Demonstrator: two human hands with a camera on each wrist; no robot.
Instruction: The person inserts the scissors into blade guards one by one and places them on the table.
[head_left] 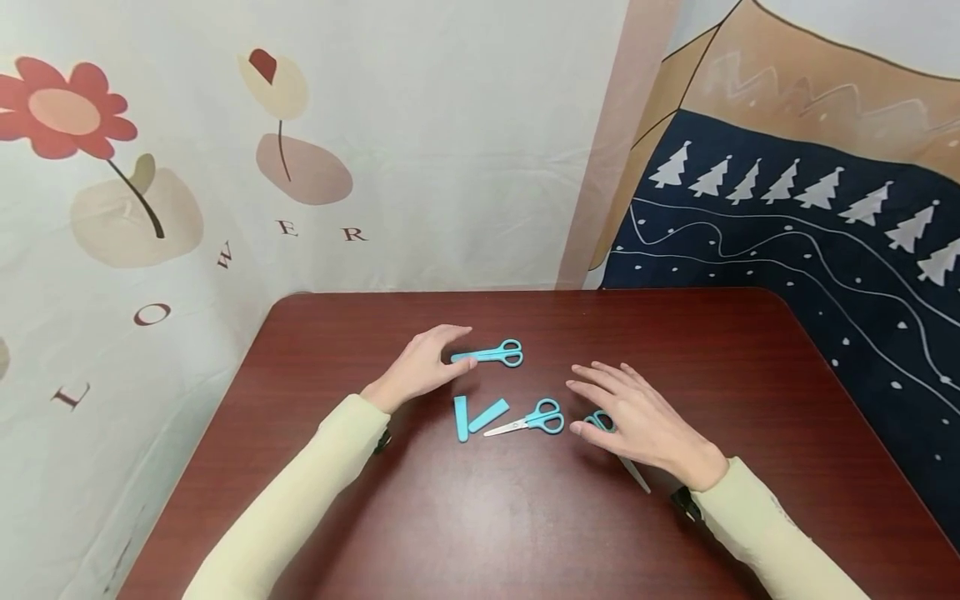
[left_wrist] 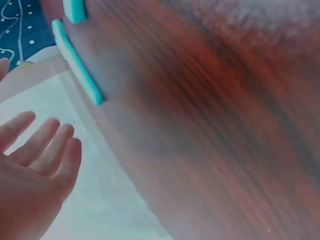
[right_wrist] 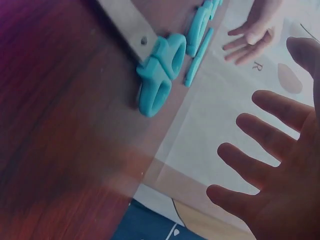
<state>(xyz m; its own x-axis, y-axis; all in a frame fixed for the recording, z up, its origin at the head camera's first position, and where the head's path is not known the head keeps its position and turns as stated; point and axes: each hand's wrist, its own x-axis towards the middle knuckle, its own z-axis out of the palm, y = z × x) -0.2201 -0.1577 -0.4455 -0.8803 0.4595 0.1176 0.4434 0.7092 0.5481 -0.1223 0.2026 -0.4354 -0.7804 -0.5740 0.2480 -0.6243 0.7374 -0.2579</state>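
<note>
Three pairs of small blue-handled scissors lie on the table. The back pair point(head_left: 510, 353) has a blue cover over its blades, and my left hand point(head_left: 420, 365) hovers beside that covered end with fingers extended and apart from the thumb. In the middle, another pair point(head_left: 546, 417) shows bare metal blades pointing left. Two loose blue blade covers point(head_left: 461, 419) lie just left of those blade tips. My right hand point(head_left: 641, 417), fingers spread, is above the third pair point(right_wrist: 155, 75), hiding part of it in the head view; its bare blades point toward the front right. Neither hand holds anything.
The dark red-brown wooden table point(head_left: 360, 517) has rounded back corners. Behind it hangs a pale cloth point(head_left: 450, 167) printed with flowers and letters, with a navy tree-patterned part point(head_left: 750, 225) at the right.
</note>
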